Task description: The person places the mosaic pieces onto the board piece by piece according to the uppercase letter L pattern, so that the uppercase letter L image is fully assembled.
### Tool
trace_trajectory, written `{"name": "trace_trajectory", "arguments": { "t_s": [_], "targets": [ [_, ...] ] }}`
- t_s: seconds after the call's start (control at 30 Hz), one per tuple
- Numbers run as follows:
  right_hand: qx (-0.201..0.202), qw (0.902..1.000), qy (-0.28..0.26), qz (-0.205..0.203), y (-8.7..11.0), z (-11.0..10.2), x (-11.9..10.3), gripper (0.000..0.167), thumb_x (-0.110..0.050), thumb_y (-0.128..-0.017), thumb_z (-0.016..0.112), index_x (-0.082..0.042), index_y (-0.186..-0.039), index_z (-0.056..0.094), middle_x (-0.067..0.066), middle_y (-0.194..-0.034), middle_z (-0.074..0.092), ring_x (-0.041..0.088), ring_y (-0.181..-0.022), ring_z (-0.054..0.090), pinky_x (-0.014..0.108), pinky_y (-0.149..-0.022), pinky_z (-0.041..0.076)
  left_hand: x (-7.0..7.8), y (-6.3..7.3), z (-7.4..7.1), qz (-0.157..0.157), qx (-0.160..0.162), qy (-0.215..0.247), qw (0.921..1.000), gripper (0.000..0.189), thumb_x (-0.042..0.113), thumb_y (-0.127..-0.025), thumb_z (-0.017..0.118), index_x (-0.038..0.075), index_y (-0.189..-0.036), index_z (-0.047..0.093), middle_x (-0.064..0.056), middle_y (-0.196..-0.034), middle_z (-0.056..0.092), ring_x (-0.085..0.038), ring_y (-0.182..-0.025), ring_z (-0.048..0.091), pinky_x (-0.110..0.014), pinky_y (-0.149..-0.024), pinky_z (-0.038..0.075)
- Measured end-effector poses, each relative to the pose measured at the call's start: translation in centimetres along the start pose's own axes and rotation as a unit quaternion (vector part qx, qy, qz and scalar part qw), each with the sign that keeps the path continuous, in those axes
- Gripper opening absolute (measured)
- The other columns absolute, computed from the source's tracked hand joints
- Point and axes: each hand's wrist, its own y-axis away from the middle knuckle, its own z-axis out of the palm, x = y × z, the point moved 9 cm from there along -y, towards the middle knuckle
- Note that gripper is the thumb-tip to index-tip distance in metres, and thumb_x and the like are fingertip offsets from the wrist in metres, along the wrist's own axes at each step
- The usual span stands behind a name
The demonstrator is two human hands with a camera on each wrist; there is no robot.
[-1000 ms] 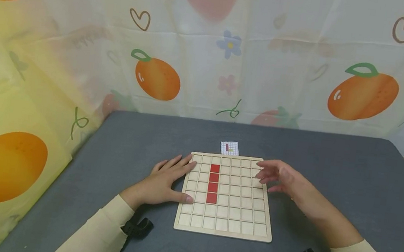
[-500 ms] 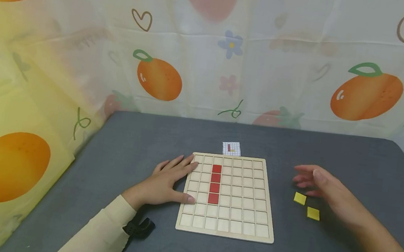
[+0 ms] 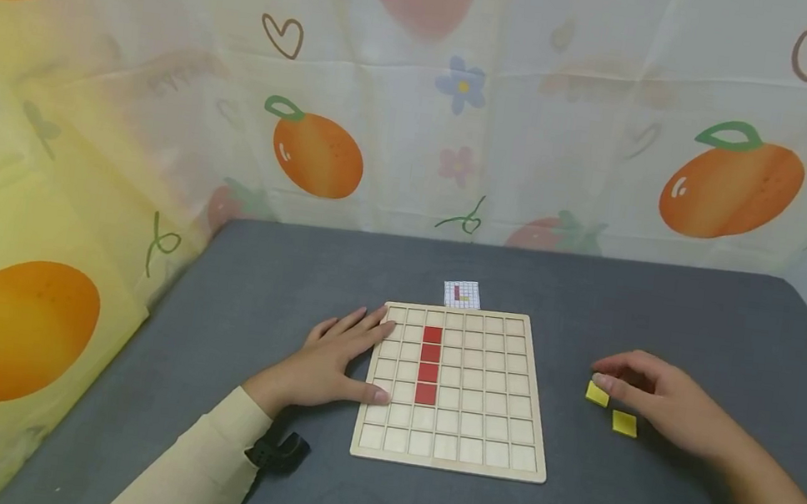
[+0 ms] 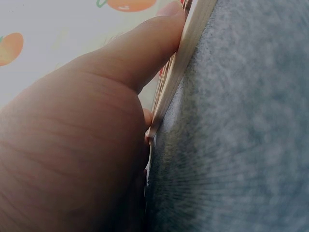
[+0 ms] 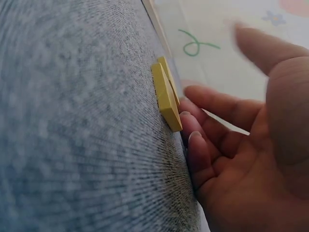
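Observation:
My left hand (image 3: 319,368) rests spread on the left edge of a wooden grid board (image 3: 448,467), its thumb and fingertips on the frame. A column of several red square tiles (image 3: 428,373) fills cells in the board's third column. To the right of the board, two yellow square tiles lie on the table, a farther tile (image 3: 597,396) and a nearer tile (image 3: 624,424). My right hand (image 3: 665,402) is low over the table, with thumb and forefinger right at the farther tile. In the right wrist view the thumb stands apart from the loosely bent fingers, near the yellow tiles (image 5: 166,96).
A small card (image 3: 462,294) printed with a coloured grid lies just behind the board. All this is on a dark grey table (image 3: 295,272). A fruit-patterned cloth (image 3: 405,118) hangs behind and along the left side.
My right hand has moved right from over the board's right edge, uncovering the two yellow tiles, then lowered to the farther one. The left hand has stayed on the board.

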Motion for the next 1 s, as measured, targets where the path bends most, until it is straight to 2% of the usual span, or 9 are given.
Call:
{"name": "trace_trajectory", "arguments": {
  "t_s": [0.17, 0.53, 0.77, 1.0],
  "targets": [
    [-0.004, 0.9998, 0.006, -0.018, 0.04, 0.20, -0.14, 0.026, -0.021, -0.107, 0.075, -0.006, -0.128, 0.076, 0.004, -0.117, 0.062, 0.014, -0.093, 0.063, 0.032, -0.074, 0.055, 0.15, 0.05, -0.10, 0.002, -0.002, 0.004, 1.0000, 0.110, 0.073, -0.090, 0.077, 0.025, -0.176, 0.027, 0.005, -0.182, 0.010, -0.030, -0.166, 0.003, -0.068, -0.123, 0.003],
    [-0.008, 0.9986, 0.028, -0.044, 0.11, 0.44, -0.42, 0.023, -0.013, -0.100, 0.083, -0.010, -0.121, 0.077, 0.002, -0.117, 0.061, 0.011, -0.093, 0.060, 0.030, -0.073, 0.054, -0.11, 0.00, 0.10, -0.007, -0.008, -0.001, 0.9999, 0.112, 0.077, -0.089, 0.074, 0.028, -0.176, 0.023, 0.008, -0.181, 0.006, -0.025, -0.166, 0.001, -0.063, -0.124, 0.001],
    [-0.019, 0.9990, 0.029, -0.027, -0.04, 0.67, -0.31, 0.022, -0.009, -0.099, 0.083, -0.009, -0.119, 0.074, 0.002, -0.116, 0.061, 0.011, -0.092, 0.060, 0.030, -0.073, 0.054, 0.15, 0.17, -0.13, 0.002, -0.002, 0.007, 1.0000, 0.109, 0.073, -0.091, 0.076, 0.026, -0.176, 0.027, 0.006, -0.181, 0.009, -0.029, -0.166, 0.002, -0.065, -0.123, 0.001],
    [-0.023, 0.9997, 0.001, -0.001, -0.02, 0.73, -0.63, 0.015, -0.009, -0.102, 0.079, -0.008, -0.115, 0.072, 0.002, -0.097, 0.065, 0.016, -0.080, 0.062, 0.033, -0.066, 0.054, 0.24, 0.16, -0.16, 0.002, -0.004, 0.007, 1.0000, 0.109, 0.074, -0.091, 0.075, 0.027, -0.176, 0.026, 0.007, -0.181, 0.008, -0.028, -0.166, 0.002, -0.065, -0.124, 0.001]
  ]
}}
